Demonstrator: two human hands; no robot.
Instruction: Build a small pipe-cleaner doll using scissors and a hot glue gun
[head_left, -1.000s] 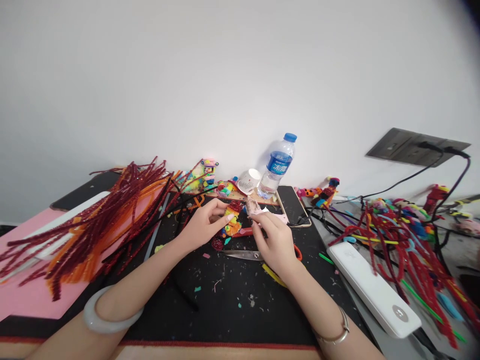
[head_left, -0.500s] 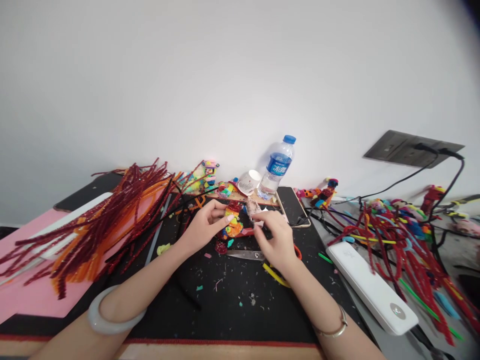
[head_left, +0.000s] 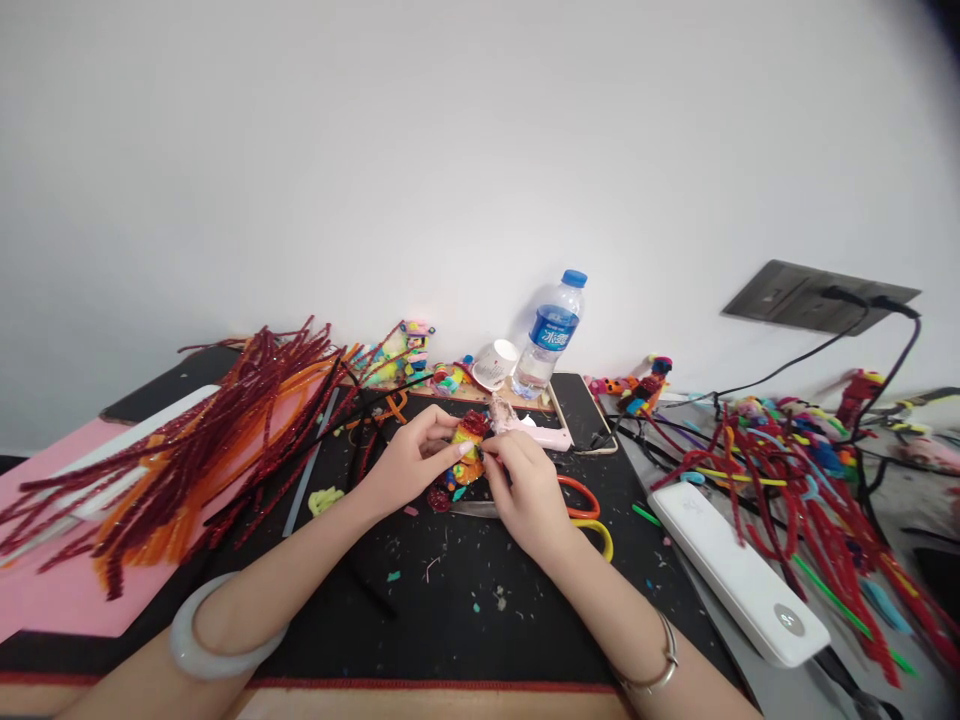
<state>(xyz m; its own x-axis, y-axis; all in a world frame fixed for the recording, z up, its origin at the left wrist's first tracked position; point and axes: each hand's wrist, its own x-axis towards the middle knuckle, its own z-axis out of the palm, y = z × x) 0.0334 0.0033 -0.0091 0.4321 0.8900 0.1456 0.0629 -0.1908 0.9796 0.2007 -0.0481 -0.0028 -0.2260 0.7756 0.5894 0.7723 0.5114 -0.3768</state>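
Note:
In the middle of the head view, my left hand is closed on a small pipe-cleaner figure with a dark red top and a yellow and orange body. Thumb and fingers of my right hand are pinched together at the figure's right side; whatever is between them is tiny or hidden. Just behind that hand lies a pale pink glue gun. Scissors with red and yellow handles rest beneath and beside my right hand, their blade pointing left. A dark red glittery piece sits below the figure.
Red and orange pipe cleaners are heaped at left on pink paper. Behind stand a water bottle, a tipped paper cup and a phone. On the right are a white power bank, cables and more pipe cleaners. Scraps dot the black mat.
My right hand has moved left to the figure, its fingers now pinched against it. The glue gun and scissors handles show more fully. My left hand still holds the figure.

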